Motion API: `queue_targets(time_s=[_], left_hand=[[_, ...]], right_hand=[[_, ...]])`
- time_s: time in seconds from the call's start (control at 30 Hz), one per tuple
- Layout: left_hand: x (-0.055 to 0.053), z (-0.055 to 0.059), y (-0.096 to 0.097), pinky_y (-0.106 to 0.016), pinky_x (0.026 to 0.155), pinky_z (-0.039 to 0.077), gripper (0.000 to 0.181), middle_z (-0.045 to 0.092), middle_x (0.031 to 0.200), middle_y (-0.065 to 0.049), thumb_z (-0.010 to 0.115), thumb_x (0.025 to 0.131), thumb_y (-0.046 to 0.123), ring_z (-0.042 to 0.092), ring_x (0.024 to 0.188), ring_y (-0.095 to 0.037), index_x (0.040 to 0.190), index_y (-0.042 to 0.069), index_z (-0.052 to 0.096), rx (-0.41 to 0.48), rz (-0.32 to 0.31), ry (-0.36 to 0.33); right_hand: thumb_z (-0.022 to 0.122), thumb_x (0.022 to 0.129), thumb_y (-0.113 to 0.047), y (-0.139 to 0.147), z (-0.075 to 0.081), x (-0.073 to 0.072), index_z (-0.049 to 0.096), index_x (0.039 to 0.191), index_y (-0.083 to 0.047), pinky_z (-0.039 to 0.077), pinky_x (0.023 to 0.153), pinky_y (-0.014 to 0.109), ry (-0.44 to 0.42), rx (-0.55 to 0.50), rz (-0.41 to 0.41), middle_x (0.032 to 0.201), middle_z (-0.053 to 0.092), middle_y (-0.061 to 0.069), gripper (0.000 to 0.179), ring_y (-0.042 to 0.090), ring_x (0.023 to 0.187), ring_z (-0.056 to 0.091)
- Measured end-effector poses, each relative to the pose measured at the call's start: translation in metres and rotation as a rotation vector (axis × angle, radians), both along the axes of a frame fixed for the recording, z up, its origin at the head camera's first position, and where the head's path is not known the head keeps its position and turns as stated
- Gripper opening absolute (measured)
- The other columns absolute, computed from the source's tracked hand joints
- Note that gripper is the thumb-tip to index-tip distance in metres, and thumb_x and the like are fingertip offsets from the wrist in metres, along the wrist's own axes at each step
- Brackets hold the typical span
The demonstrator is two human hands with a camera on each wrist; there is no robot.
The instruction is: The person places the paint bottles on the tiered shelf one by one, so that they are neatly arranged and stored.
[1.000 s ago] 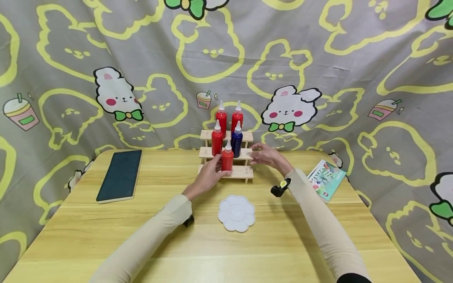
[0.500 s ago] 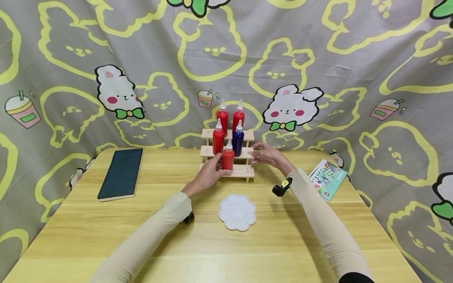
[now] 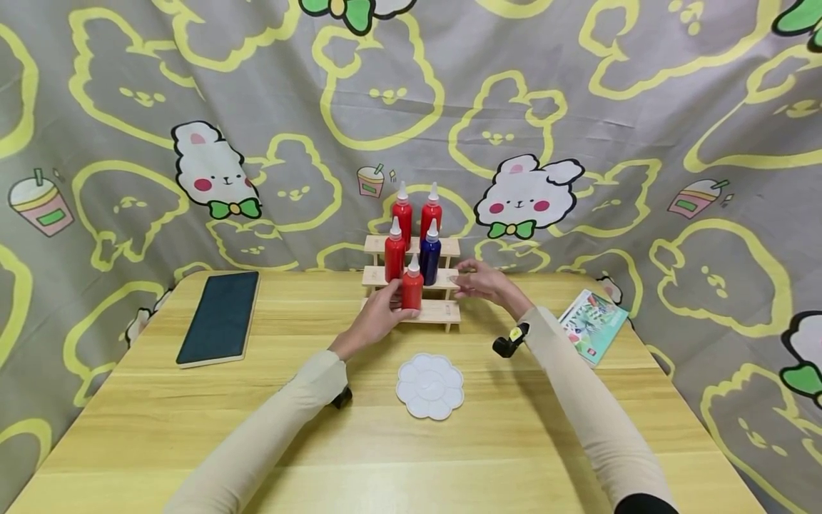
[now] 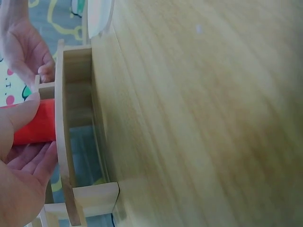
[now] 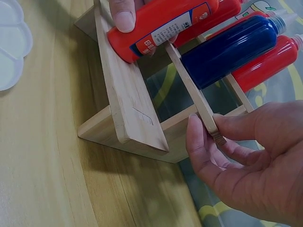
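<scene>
A three-step wooden display rack [image 3: 443, 311] stands at the back of the table. My left hand [image 3: 377, 316] grips an orange-red squeeze bottle [image 3: 412, 291] with a white nozzle, upright on the lowest step; in the left wrist view, thumb and fingers lie around its red body [image 4: 42, 125]. My right hand [image 3: 484, 283] pinches the right end of the middle step; the right wrist view shows the thumb on one face of that plank [image 5: 202, 111] and fingers on the other. A dark blue bottle [image 3: 430, 260] and a red bottle [image 3: 394, 257] share the middle step.
Two more red bottles [image 3: 402, 218] [image 3: 431, 216] stand on the top step, before a patterned curtain [image 3: 276, 86]. A white flower-shaped palette [image 3: 429, 386] lies in front of the rack. A dark flat board [image 3: 218, 318] lies at left, a teal-covered booklet [image 3: 592, 327] at right.
</scene>
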State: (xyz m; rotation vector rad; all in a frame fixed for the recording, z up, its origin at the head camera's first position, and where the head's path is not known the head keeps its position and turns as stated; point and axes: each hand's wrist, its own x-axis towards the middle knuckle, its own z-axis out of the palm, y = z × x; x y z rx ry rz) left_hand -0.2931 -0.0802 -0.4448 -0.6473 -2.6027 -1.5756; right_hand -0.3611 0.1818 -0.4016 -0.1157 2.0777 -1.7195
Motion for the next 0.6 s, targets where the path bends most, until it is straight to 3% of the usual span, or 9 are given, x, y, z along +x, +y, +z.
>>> queue_targets(time_s=[0.17,0.3,0.47,0.6], left_hand=[[0.001,0.001,0.000,-0.041,0.102,0.058,0.054,0.069,0.127,-0.017,0.082,0.092,0.013,0.070,0.117,-0.031,0.139,0.003,0.056,-0.018,0.031,0.018],[0.000,0.002,-0.001,-0.041,0.101,0.059,0.053,0.070,0.125,-0.018,0.083,0.091,0.013,0.071,0.115,-0.031,0.136,0.002,0.058,-0.026,0.037,0.049],[0.004,0.002,-0.005,-0.040,0.101,0.059,0.057,0.068,0.127,-0.018,0.083,0.092,0.014,0.069,0.116,-0.030,0.140,-0.001,0.057,-0.017,0.021,0.078],[0.009,0.003,-0.015,-0.041,0.100,0.059,0.051,0.067,0.126,-0.017,0.081,0.094,0.015,0.067,0.116,-0.031,0.138,-0.001,0.059,-0.024,0.022,0.105]], right_hand=[[0.055,0.106,-0.001,0.000,0.000,0.001,0.029,0.152,0.011,0.061,0.095,0.036,0.007,0.018,0.008,0.109,0.054,0.013,0.054,0.017,0.079,0.069],[0.055,0.106,-0.002,-0.001,-0.001,0.000,0.031,0.148,0.012,0.063,0.089,0.033,0.055,0.057,0.012,0.105,0.056,0.013,0.050,0.017,0.079,0.069],[0.057,0.108,-0.010,0.000,-0.005,0.007,0.034,0.144,0.013,0.062,0.093,0.045,0.166,0.179,0.012,0.113,0.061,0.026,0.049,0.029,0.089,0.071],[0.056,0.109,-0.012,0.004,-0.008,0.014,0.037,0.144,0.012,0.062,0.093,0.050,0.216,0.241,-0.007,0.125,0.057,0.035,0.046,0.035,0.095,0.070]])
